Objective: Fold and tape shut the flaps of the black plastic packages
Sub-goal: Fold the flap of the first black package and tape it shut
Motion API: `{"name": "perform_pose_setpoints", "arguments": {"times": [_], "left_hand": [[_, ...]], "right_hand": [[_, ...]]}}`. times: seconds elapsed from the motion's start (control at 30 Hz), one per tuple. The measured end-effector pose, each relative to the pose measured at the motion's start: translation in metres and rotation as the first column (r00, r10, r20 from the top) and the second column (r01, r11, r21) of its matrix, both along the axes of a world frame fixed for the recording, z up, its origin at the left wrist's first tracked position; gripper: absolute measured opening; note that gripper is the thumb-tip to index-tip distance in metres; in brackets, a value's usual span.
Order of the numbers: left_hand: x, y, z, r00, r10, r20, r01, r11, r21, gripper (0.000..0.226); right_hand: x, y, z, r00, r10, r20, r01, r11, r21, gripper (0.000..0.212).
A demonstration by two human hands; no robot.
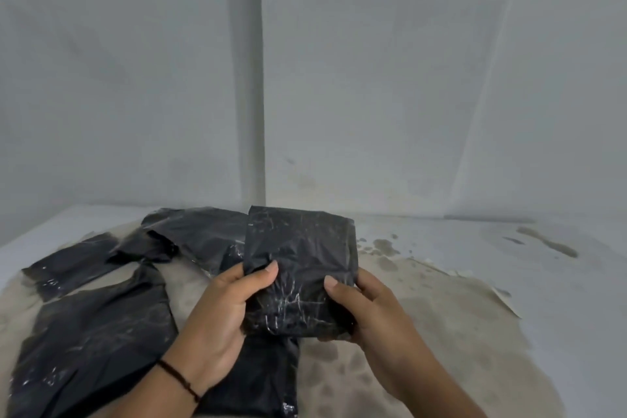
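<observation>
Against the wall: pale, stained worn surface [441,299]; grey wall [407,78] behind.
Hidden: fingers behind held package; tape not discernible.
Held package [302,268]: crinkled black plastic, raised above surface, centre.
Left hand [224,312]: thumb pinching its left edge.
Right hand [366,309]: thumb gripping right edge.
Other packages [95,343]: flat, left.

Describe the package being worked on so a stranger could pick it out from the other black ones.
On the worn floor by the white wall, black packages lie scattered. This package is the only one lifted, gripped by the left hand and right hand.
</observation>
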State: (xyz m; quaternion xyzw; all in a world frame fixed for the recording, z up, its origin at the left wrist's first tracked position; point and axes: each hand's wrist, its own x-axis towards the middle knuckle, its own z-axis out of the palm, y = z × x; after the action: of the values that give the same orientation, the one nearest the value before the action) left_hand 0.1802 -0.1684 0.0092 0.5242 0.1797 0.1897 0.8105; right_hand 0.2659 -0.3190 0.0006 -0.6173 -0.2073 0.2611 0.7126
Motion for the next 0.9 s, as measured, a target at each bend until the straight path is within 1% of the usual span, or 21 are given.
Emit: {"name": "perform_pose_setpoints", "arguments": {"times": [0.1, 0.27, 0.33, 0.43, 0.5, 0.53, 0.57, 0.6, 0.63, 0.67, 0.7, 0.73, 0.8, 0.87, 0.9], "left_hand": [[0.003, 0.004, -0.01, 1.0, -0.006, -0.022, 0.005, 1.0, -0.027, 0.037], [0.004, 0.009, -0.023, 1.0, 0.018, -0.009, -0.018, 0.995, -0.1, 0.047], [0.005, 0.008, -0.025, 1.0, 0.023, 0.015, -0.021, 0.994, -0.109, 0.042], [0.004, 0.003, -0.024, 0.997, 0.025, 0.066, -0.019, 0.996, -0.089, 0.032], [0.003, 0.004, -0.026, 0.987, 0.104, 0.122, -0.096, 0.993, -0.066, 0.034], [0.002, 0.004, -0.028, 0.973, 0.18, 0.146, -0.179, 0.984, -0.024, 0.036], [0.001, 0.005, -0.032, 0.949, 0.267, 0.17, -0.282, 0.956, 0.075, 0.038], [-0.001, 0.005, -0.034, 0.919, 0.339, 0.2, -0.38, 0.896, 0.229, 0.036], [-0.003, 0.003, -0.035, 0.899, 0.367, 0.24, -0.435, 0.812, 0.389, 0.031], [-0.005, 0.0, -0.035, 0.896, 0.343, 0.283, -0.444, 0.731, 0.519, 0.026], [-0.006, -0.005, -0.036, 0.904, 0.291, 0.315, -0.427, 0.67, 0.607, 0.024], [-0.006, -0.01, -0.038, 0.917, 0.231, 0.325, -0.394, 0.652, 0.647, 0.026], [-0.008, -0.02, -0.038, 0.953, 0.085, 0.291, -0.26, 0.724, 0.639, 0.04], [-0.008, -0.025, -0.037, 0.962, -0.047, 0.269, -0.122, 0.806, 0.579, 0.057], [-0.008, -0.026, -0.035, 0.957, -0.077, 0.281, -0.091, 0.837, 0.539, 0.061]], "right_hand": [[0.003, 0.003, -0.007, 0.999, -0.011, -0.03, 0.012, 1.0, 0.027, 0.017], [0.004, 0.007, -0.014, 0.999, -0.042, -0.005, 0.042, 0.999, 0.008, 0.022], [0.007, 0.007, -0.019, 0.998, -0.062, -0.011, 0.062, 0.998, 0.012, 0.028], [0.008, 0.007, -0.024, 0.995, -0.082, -0.052, 0.084, 0.996, 0.036, 0.031], [0.008, 0.008, -0.024, 0.992, -0.112, -0.054, 0.116, 0.991, 0.068, 0.029], [0.008, 0.008, -0.022, 0.989, -0.141, -0.046, 0.145, 0.986, 0.087, 0.029], [0.008, 0.008, -0.021, 0.983, -0.182, -0.02, 0.183, 0.978, 0.101, 0.029], [0.009, 0.007, -0.019, 0.974, -0.226, 0.033, 0.221, 0.969, 0.105, 0.032], [0.009, 0.007, -0.017, 0.957, -0.265, 0.119, 0.255, 0.962, 0.094, 0.038], [0.008, 0.007, -0.015, 0.933, -0.292, 0.209, 0.282, 0.956, 0.079, 0.044], [0.006, 0.007, -0.014, 0.902, -0.317, 0.292, 0.31, 0.948, 0.07, 0.042], [0.003, 0.008, -0.011, 0.866, -0.339, 0.367, 0.338, 0.939, 0.071, 0.035], [-0.007, 0.011, -0.006, 0.809, -0.332, 0.486, 0.332, 0.939, 0.089, 0.024], [-0.019, 0.013, -0.003, 0.821, -0.211, 0.531, 0.185, 0.977, 0.103, 0.029], [-0.022, 0.014, -0.004, 0.843, -0.138, 0.52, 0.099, 0.99, 0.103, 0.034]]}}
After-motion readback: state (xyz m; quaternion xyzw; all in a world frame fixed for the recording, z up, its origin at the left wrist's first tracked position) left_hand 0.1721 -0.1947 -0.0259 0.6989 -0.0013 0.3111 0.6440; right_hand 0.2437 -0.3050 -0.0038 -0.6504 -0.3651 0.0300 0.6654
